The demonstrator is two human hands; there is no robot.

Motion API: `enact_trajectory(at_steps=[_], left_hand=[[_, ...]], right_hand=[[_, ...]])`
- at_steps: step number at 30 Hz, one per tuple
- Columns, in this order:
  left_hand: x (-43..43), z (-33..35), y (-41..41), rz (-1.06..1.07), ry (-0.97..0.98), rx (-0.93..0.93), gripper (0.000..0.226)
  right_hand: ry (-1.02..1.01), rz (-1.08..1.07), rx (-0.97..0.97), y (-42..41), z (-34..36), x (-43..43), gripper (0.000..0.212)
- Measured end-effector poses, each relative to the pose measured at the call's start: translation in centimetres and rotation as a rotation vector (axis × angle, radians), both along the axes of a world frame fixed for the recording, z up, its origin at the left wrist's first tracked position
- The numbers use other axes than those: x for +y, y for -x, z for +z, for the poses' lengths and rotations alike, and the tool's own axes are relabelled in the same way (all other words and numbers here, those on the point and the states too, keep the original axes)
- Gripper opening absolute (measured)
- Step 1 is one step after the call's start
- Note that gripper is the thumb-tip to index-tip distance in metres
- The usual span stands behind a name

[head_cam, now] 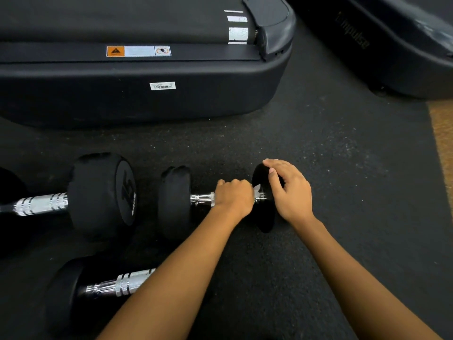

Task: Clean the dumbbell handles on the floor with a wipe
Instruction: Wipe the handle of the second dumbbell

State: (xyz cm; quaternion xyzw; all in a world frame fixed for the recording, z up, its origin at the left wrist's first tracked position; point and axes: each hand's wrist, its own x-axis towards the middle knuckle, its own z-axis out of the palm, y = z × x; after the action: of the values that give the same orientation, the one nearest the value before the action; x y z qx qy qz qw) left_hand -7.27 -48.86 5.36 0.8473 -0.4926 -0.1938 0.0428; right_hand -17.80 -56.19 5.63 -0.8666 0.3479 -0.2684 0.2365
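Three black dumbbells with chrome handles lie on the dark rubber floor. My left hand [234, 197] is wrapped round the handle [202, 199] of the small middle dumbbell [174, 201], and a sliver of white wipe [256, 187] shows at its knuckles. My right hand [289, 190] grips the top of that dumbbell's right head [263, 222]. A larger dumbbell [100, 195] lies to the left. A third dumbbell [66, 290] lies nearer me, its handle [122, 283] partly hidden by my left forearm.
A treadmill base [147, 94] with warning and barcode stickers stands just beyond the dumbbells. A second black machine base [392, 45] stands at the far right. An orange-brown floor strip [443, 143] runs down the right edge. Bare rubber floor [367, 192] lies to the right.
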Motion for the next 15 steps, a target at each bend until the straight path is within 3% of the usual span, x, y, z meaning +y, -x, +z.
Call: enact_trajectory(at_steps=[5, 8, 11, 15], left_hand=[[0.7, -0.8, 0.0, 0.011, 0.126, 0.028, 0.035], [0.8, -0.5, -0.9, 0.104, -0.006, -0.018, 0.042], [0.0, 0.1, 0.2, 0.109, -0.093, -0.041, 0.034], [-0.1, -0.2, 1.7, 0.048, 0.066, -0.008, 0.035]], right_hand=[[0.002, 0.013, 0.009, 0.0, 0.1, 0.1, 0.034], [-0.001, 0.010, 0.004, 0.0, 0.3, 0.1, 0.034], [-0.007, 0.011, -0.002, 0.0, 0.2, 0.2, 0.034], [-0.011, 0.013, -0.007, 0.0, 0.2, 0.1, 0.033]])
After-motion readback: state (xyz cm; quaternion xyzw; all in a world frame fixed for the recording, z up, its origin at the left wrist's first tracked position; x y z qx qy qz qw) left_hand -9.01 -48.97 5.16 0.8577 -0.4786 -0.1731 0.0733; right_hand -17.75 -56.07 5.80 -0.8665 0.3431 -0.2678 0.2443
